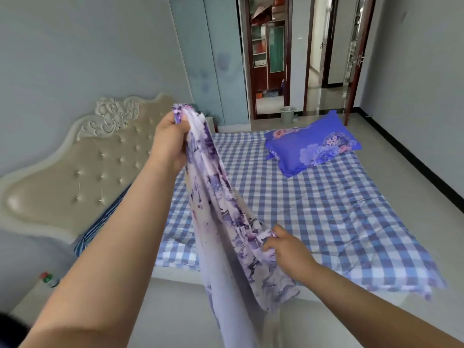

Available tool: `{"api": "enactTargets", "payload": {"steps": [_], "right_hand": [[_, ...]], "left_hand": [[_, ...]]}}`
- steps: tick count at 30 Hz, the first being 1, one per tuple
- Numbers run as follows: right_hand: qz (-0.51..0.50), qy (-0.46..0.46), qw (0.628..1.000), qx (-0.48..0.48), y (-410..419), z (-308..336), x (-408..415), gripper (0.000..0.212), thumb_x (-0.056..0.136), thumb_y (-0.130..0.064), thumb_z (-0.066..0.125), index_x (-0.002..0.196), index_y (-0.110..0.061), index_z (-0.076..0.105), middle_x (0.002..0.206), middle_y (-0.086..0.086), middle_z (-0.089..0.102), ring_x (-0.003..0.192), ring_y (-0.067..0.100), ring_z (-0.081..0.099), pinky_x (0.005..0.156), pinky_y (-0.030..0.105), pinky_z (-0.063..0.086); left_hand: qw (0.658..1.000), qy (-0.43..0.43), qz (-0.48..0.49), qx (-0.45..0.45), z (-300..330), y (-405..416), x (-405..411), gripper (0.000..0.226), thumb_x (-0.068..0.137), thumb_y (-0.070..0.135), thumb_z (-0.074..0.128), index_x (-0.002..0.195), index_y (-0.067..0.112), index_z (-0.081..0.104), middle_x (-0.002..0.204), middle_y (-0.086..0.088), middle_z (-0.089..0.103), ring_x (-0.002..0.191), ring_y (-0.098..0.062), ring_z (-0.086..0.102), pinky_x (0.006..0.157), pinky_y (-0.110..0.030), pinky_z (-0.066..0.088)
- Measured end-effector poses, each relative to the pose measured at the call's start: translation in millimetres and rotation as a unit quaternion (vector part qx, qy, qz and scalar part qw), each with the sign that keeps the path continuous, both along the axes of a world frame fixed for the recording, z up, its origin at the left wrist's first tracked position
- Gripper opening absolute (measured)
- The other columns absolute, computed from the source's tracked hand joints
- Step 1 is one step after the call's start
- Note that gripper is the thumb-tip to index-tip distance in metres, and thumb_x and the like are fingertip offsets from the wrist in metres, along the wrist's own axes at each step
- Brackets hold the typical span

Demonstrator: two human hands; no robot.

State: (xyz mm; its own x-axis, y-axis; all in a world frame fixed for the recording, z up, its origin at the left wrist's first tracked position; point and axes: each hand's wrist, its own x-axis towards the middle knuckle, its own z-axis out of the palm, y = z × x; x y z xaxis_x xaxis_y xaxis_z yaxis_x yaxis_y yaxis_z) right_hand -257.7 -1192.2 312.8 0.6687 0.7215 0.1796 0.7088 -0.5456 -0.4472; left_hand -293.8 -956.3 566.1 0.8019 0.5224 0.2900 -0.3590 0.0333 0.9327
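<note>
Gripping bunched top end of purple flowered cloth [221, 209] w/ left hand [170, 141], fingers curled tight round it, arm stretched up & fwd, level w/ padded headboard [75, 167] in view. Pinching a lower fold of same cloth w/ right hand [288, 249], thumb & fingers closed on it, lower & nearer the body. Hangs in the air btwn both grips as a slanting, gathered band, rest drooping loose below the right grip, in front of near edge of bed [175, 275]; can't tell if touching it. Spread over bed: blue & white checked sheet [326, 209], w/ blue flowered pillow [311, 146] at far side, well apart from cloth. Beyond bed: pale wardrobe [211, 59], small bin [287, 114] by open doorway [268, 59]. Bottom left: bottle [49, 278] w/ red & green top, blurred.
</note>
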Motion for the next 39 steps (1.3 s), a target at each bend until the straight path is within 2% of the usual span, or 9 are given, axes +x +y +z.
{"api": "enactTargets", "payload": {"steps": [7, 12, 15, 20, 23, 27, 30, 34, 39], "right_hand": [[-0.369, 0.213, 0.866, 0.262, -4, -2, 32, 0.028, 0.089, 0.010, 0.041, 0.101, 0.000, 0.064, 0.111, 0.017, 0.055, 0.093, 0.035, 0.057, 0.073, 0.034, 0.044], [-0.189, 0.208, 0.947, 0.155, -3, -9, -12, 0.042, 0.086, 0.008, 0.045, 0.065, -0.023, 0.064, 0.106, 0.018, 0.063, 0.096, 0.026, 0.057, 0.083, 0.026, 0.043], [-0.077, 0.321, 0.933, 0.142, 3, 2, -53, 0.030, 0.095, -0.001, 0.038, 0.101, -0.003, 0.068, 0.125, 0.015, 0.052, 0.123, 0.030, 0.046, 0.108, 0.029, 0.032], [-0.088, 0.552, 0.814, 0.161, -19, 38, -77, 0.066, 0.096, -0.058, 0.024, 0.150, -0.020, 0.024, 0.156, 0.003, 0.024, 0.143, 0.025, 0.023, 0.114, 0.038, 0.022], [-0.020, 0.435, 0.892, 0.121, -34, 40, -89, 0.068, 0.095, -0.055, 0.033, 0.134, 0.000, 0.046, 0.149, 0.002, 0.031, 0.136, 0.019, 0.032, 0.113, 0.033, 0.026], [0.055, 0.235, 0.970, -0.029, -46, 7, -101, 0.083, 0.071, -0.085, 0.042, 0.111, -0.015, 0.063, 0.144, -0.011, 0.030, 0.128, 0.011, 0.037, 0.102, 0.034, 0.038], [-0.001, 0.214, 0.974, -0.077, -55, -27, -96, 0.053, 0.091, -0.056, 0.044, 0.119, -0.015, 0.063, 0.143, -0.001, 0.031, 0.115, 0.019, 0.049, 0.099, 0.033, 0.041], [-0.051, 0.240, 0.966, -0.075, -81, -40, -84, 0.080, 0.089, -0.069, 0.024, 0.131, -0.008, 0.053, 0.145, 0.007, 0.037, 0.119, 0.024, 0.050, 0.103, 0.030, 0.038], [-0.191, 0.225, 0.953, 0.064, -136, -6, -10, 0.025, 0.099, -0.013, 0.044, 0.089, -0.001, 0.064, 0.114, 0.017, 0.054, 0.095, 0.026, 0.056, 0.083, 0.031, 0.042]], "left_hand": [[0.996, 0.032, -0.065, 0.052, 8, -23, -24, 0.027, 0.090, -0.011, 0.043, 0.089, 0.008, 0.062, 0.080, -0.009, 0.071, 0.074, -0.023, 0.068, 0.075, -0.038, 0.056], [0.995, 0.024, -0.074, 0.064, 20, -41, -33, 0.027, 0.090, -0.010, 0.040, 0.090, 0.006, 0.062, 0.083, -0.012, 0.070, 0.076, -0.025, 0.068, 0.075, -0.040, 0.058], [0.996, 0.025, -0.053, 0.074, 25, -55, -33, 0.028, 0.090, -0.010, 0.040, 0.086, 0.006, 0.062, 0.081, -0.011, 0.068, 0.074, -0.025, 0.065, 0.082, -0.046, 0.055], [0.996, 0.038, -0.028, 0.071, 23, -74, -32, 0.028, 0.090, -0.010, 0.039, 0.087, 0.006, 0.061, 0.080, -0.011, 0.069, 0.075, -0.026, 0.066, 0.079, -0.045, 0.056], [0.996, 0.039, 0.041, 0.067, 20, -73, -29, 0.027, 0.089, -0.007, 0.040, 0.085, 0.010, 0.061, 0.076, -0.010, 0.065, 0.070, -0.024, 0.062, 0.072, -0.041, 0.055], [0.987, 0.018, 0.137, 0.088, 13, -82, -21, 0.027, 0.088, -0.002, 0.044, 0.073, 0.016, 0.057, 0.064, -0.002, 0.051, 0.057, -0.016, 0.044, 0.056, -0.027, 0.039], [0.980, -0.020, 0.185, 0.065, 10, -93, -12, 0.020, 0.092, 0.006, 0.050, 0.076, 0.015, 0.057, 0.063, 0.002, 0.053, 0.057, -0.013, 0.045, 0.055, -0.024, 0.041], [0.969, -0.051, 0.240, 0.039, 5, -90, -2, 0.027, 0.092, 0.006, 0.051, 0.069, 0.020, 0.049, 0.062, 0.006, 0.049, 0.057, -0.008, 0.041, 0.056, -0.021, 0.038], [0.930, -0.032, 0.360, 0.063, -24, -58, -3, 0.032, 0.095, 0.010, 0.048, 0.068, 0.024, 0.038, 0.065, 0.009, 0.040, 0.057, -0.002, 0.034, 0.057, -0.012, 0.035]]}}
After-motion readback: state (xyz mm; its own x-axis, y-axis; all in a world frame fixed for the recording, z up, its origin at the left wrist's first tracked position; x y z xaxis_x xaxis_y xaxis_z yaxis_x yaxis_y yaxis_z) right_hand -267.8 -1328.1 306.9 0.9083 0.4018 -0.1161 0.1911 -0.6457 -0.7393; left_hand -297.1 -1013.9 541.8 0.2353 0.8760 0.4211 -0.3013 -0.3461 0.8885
